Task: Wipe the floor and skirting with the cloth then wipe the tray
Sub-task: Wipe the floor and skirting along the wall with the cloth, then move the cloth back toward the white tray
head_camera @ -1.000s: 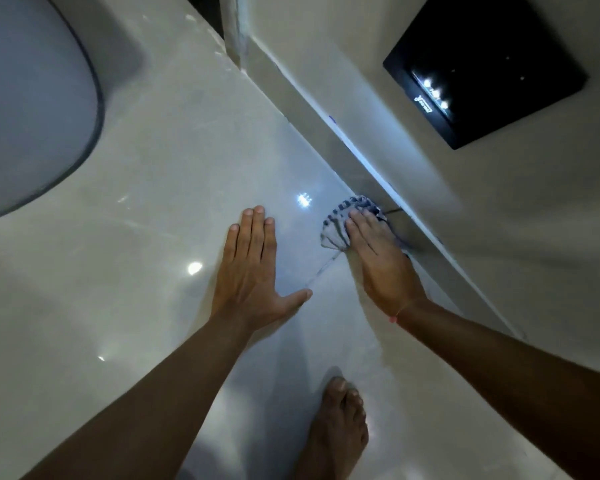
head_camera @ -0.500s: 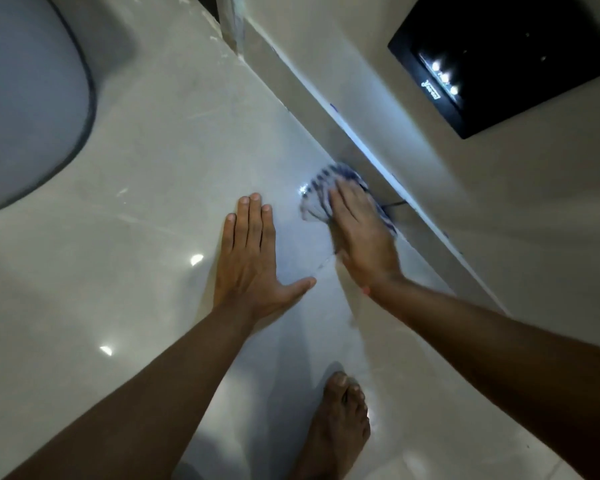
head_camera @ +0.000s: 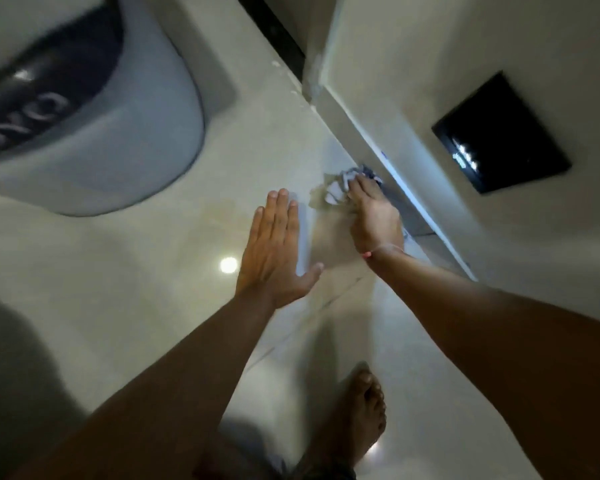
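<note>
Glossy pale tiled floor [head_camera: 125, 278] filling most of the frame, with a round lamp glare left of centre and a thin grout line slanting from centre toward the lower middle

Plain wall [head_camera: 413, 81] taking the upper right, meeting the floor along a diagonal running from upper centre down to the right

Large grey rounded object [head_camera: 125, 133] in the upper left, blurred, with a dark inner panel bearing pale lettering too smeared to read

Black rectangular panel [head_camera: 499, 133] set on the wall at upper right, small bright lights glinting on it

Skirting [head_camera: 406, 188] as a narrow band along the foot of the wall, a lighter top edge showing

Two bare forearms reaching up from the bottom edge toward the centre

Bare foot [head_camera: 361, 410] at lower centre, flat on the floor

Left hand [head_camera: 274, 251] at centre, palm down flat on the floor, fingers straight and close together, thumb spread out to the right, holding nothing

Right hand [head_camera: 374, 216] just right of centre, palm down, pressing on the cloth [head_camera: 340, 185], fingers laid over it, a thin thread at the wrist

Cloth crumpled, pale with darker blue-grey marking, lying on the floor right at the foot of the skirting, its upper-left part poking out beyond the fingertips
</note>
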